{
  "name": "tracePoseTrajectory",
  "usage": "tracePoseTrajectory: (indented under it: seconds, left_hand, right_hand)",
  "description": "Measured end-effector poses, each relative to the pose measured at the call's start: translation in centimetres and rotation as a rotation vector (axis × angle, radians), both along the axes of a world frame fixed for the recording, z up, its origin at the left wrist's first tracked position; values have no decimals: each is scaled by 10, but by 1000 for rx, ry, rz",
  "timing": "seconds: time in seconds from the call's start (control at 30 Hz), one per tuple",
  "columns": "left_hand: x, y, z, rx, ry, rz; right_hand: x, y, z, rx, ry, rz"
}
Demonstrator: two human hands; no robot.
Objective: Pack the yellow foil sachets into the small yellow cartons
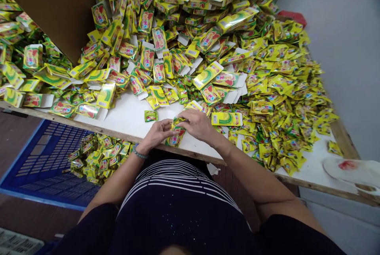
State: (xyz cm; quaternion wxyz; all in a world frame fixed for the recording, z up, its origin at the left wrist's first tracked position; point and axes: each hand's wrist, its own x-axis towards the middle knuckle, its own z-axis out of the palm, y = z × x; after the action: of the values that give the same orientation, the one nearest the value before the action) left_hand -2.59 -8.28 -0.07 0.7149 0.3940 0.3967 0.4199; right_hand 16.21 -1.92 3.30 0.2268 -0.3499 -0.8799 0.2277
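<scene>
At the table's front edge, my left hand [157,135] grips a small yellow and green candy box [174,140] between thumb and fingers. My right hand [199,123] is closed at the box's top end, pinching a small candy packet [179,121] that its fingers partly cover. Whether the packet is inside the box's opening cannot be made out. A single green packet [151,116] lies on the white tabletop just beyond my left hand. To the right of my right hand lies a yellow box [227,119] with an open white flap.
Boxes with open flaps [158,37] are heaped at the back; loose yellow packets [279,89] pile up on the right. A cardboard carton [59,6] stands back left. Below the table's left edge, a blue crate [35,160] holds packets. A white scoop-like container [353,172] sits far right.
</scene>
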Motion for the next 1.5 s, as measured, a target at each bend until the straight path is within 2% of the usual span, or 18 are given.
tracePoseTrajectory:
  seconds: [0.1, 0.2, 0.3, 0.47, 0.67, 0.77, 0.87, 1.03, 1.13, 1.3, 1.5]
  left_hand:
    - [1, 0, -2, -10, -13, -21]
    - [1, 2, -6, 1, 2, -30]
    - [-1, 3, -10, 48, 38, -4]
    - [-5, 3, -14, 66, 54, -4]
    - [-11, -3, -15, 98, 152, 28]
    - [-13, -5, -15, 117, 185, 12]
    - [-14, -6, -15, 117, 185, -13]
    - [-11, -5, -19, 109, 159, 51]
    - [-10, -6, -22, 104, 144, 67]
    - [-10, -6, -23, 118, 108, 54]
    - [-9, -7, -23, 137, 237, 91]
  right_hand:
    - [3, 3, 9, -92, -65, 50]
    - [1, 4, 17, -163, -235, 75]
    - [-1, 1, 18, -197, -310, 81]
    - [-3, -6, 14, -150, -81, 0]
    - [-16, -15, 14, -133, -251, 36]
    - [-16, -12, 14, -63, -183, 32]
    - [-13, -7, 17, -80, -167, 57]
    - [-15, -8, 31, -92, -435, 73]
    - [-18, -11, 35, -117, -449, 82]
    - [-25, -16, 28, -106, -407, 103]
    - [-23, -18, 19, -102, -385, 188]
